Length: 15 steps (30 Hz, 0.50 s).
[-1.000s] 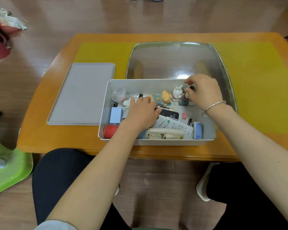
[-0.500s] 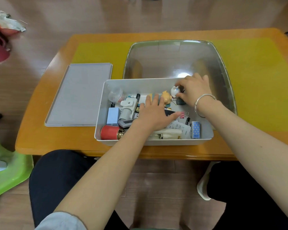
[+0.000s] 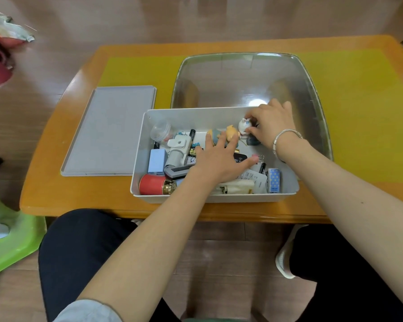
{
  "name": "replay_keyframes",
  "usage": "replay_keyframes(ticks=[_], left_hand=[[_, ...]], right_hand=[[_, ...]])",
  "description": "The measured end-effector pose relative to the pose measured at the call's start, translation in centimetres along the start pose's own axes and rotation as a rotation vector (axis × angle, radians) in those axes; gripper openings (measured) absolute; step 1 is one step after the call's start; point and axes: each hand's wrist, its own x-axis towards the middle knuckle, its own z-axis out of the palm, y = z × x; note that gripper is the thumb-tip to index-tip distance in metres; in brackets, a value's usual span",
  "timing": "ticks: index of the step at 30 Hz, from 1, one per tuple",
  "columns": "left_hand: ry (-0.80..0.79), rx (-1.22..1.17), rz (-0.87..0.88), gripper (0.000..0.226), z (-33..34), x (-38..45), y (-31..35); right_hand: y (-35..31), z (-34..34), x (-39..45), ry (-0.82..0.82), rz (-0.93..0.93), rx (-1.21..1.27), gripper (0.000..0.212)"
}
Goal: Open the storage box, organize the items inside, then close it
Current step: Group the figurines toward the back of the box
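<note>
Left hand is flat inside the storage box, fingers straight and spread, palm down over the clutter in the middle; fingertips reach the orange figurine. It grips nothing

Right hand is at the box's far right corner, fingers curled, pinching the small white figurine; silver bangle on the wrist

Storage box: white, open, sits on the bench at its near edge, straight in front of the person. Contents are loose: red cylinder with gold end in the near left corner, pale blue block just behind it, grey-white pouch beside that, clear round container far left, black marker behind the pouch, blue polka-dot item at the near right, white printed card and cream item along the near wall, pink clips right of the left thumb

Grey lid lies flat on the bench just left of the box, apart from it. Large clear tub sits directly behind the box on a yellow-green mat

Green plastic stool on the floor at left
</note>
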Motion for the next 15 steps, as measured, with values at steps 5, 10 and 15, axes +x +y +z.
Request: replay_keyframes(ticks=[5, 10, 15], left_hand=[[0.046, 0.008, -0.026, 0.095, 0.4, 0.1, 0.4], [0.065, 0.006, -0.034, 0.097, 0.6, 0.3, 0.4], [0.089, -0.013, -0.02, 0.098, 0.9, 0.3, 0.2]], right_hand=[[0.0, 0.0, 0.0, 0.005, 0.002, 0.002, 0.025], [0.1, -0.3, -0.2, -0.002, 0.008, 0.054, 0.028], [1.8, -1.2, -1.1, 0.127, 0.063, 0.101, 0.023]])
